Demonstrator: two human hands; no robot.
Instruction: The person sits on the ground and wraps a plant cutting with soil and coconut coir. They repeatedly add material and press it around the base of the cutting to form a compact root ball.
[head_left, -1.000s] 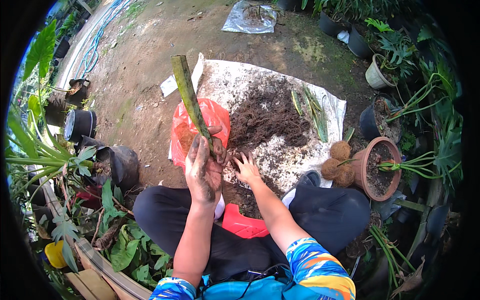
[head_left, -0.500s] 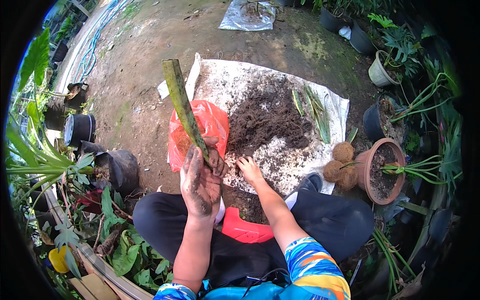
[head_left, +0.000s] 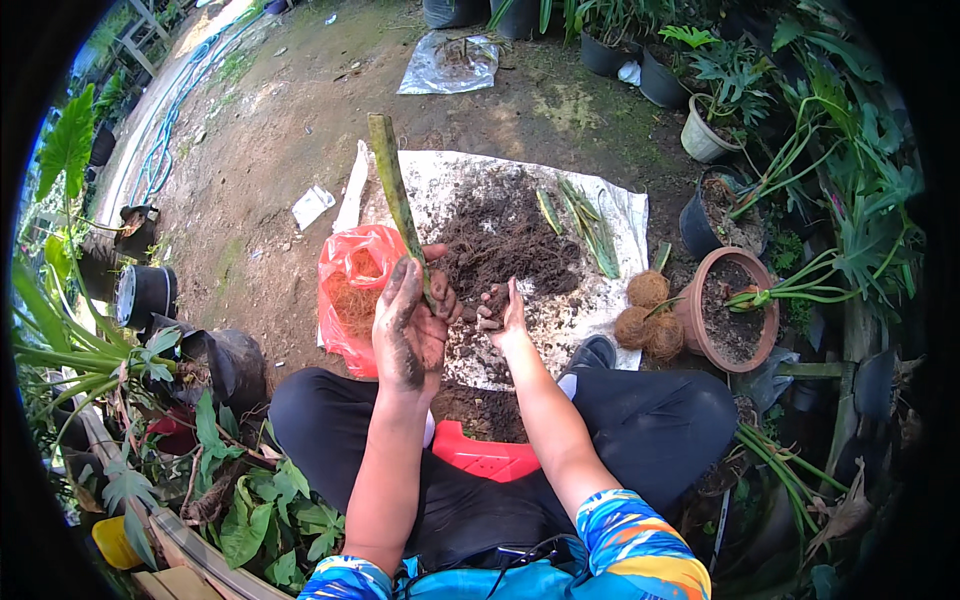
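Observation:
My left hand (head_left: 412, 325), its palm smeared with soil, is closed round the lower end of a long mottled green leaf cutting (head_left: 396, 190). The strap-like leaf stands nearly upright above the fingers. Just to the right, my right hand (head_left: 506, 312) is raised over the white sheet (head_left: 605, 205), fingers curled round dark soil. A heap of dark, fibrous soil (head_left: 515, 245) lies on the sheet beyond it. Left of my hands sits a red plastic bag (head_left: 340, 335) with brown coconut fibre (head_left: 352, 300) inside. More cut leaves (head_left: 590, 230) lie at the sheet's right side.
Round fibre balls (head_left: 648, 290) sit beside a tilted terracotta pot (head_left: 697, 310) on the right. A red plastic piece (head_left: 480, 456) lies between my crossed legs. Black pots (head_left: 148, 293) and plants line the left; more pots stand far right. A blue hose (head_left: 165, 150) runs at far left.
My right hand has lifted off the sheet and turned, its fingers now curled near the left hand. The leaf stays in my left hand. The whole view has shifted slightly.

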